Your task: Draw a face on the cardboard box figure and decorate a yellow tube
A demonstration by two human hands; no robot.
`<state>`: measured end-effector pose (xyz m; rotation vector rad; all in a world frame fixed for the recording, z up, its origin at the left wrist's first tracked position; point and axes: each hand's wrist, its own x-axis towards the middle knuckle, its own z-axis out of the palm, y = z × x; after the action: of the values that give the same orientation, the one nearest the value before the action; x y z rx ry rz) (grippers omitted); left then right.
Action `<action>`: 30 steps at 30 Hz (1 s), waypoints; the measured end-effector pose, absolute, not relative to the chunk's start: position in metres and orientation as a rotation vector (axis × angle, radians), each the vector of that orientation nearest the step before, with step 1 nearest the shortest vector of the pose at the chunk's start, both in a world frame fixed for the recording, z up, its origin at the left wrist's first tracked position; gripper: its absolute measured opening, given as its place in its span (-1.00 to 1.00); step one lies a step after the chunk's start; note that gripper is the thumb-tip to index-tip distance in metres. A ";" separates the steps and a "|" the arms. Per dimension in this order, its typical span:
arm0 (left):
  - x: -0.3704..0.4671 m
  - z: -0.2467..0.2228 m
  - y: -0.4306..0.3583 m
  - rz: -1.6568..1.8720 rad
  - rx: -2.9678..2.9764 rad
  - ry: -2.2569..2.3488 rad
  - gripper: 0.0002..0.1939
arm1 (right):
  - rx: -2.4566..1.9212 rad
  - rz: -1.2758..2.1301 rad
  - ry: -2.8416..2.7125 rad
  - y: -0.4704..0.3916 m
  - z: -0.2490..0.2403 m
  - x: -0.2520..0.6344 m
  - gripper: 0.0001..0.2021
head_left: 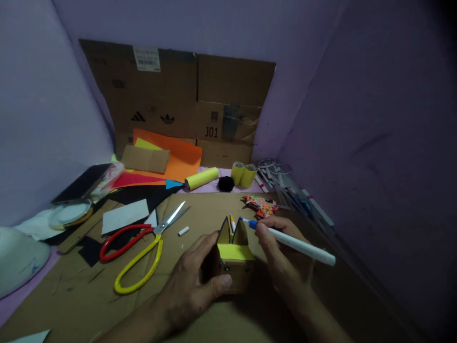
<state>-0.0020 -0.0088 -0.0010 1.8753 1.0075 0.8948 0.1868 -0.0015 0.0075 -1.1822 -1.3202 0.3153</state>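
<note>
My left hand (196, 274) is wrapped around the side of a small cardboard box craft (237, 278), thumb across its near face. Its top has a yellow paper strip (235, 252), and two pointed cardboard flaps (240, 232) with dark edges rise behind it. Between my right thumb and fingers (282, 247) is a white marker (300, 245) with a blue end. The tip points left, close to the top of the right flap; whether it touches, I cannot tell. Behind the flaps shows a small orange-and-white object (233, 223), partly hidden. A short white cap-like piece (183, 231) lies to the left.
Scissors (162, 227) with red and yellow handles lie partly open at left. Farther back are yellow tubes (202, 178), a black fuzzy ball (226, 184), a patterned bundle (262, 206) and orange paper (185, 159). A cardboard sheet (235, 81) leans on the wall; markers (317, 207) line the right.
</note>
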 end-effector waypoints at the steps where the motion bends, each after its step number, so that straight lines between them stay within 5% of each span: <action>1: -0.002 -0.002 -0.009 0.891 1.881 1.003 -0.42 | -1.182 0.310 -1.327 -0.002 0.008 0.187 -0.91; 30: -0.003 -0.002 -0.008 0.902 1.899 0.974 -0.46 | -1.200 0.299 -1.325 -0.002 0.011 0.186 -0.91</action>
<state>-0.0027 -0.0084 -0.0022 1.8988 0.9739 0.9019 0.1857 -0.0023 0.0115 -1.1998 -1.3251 0.2993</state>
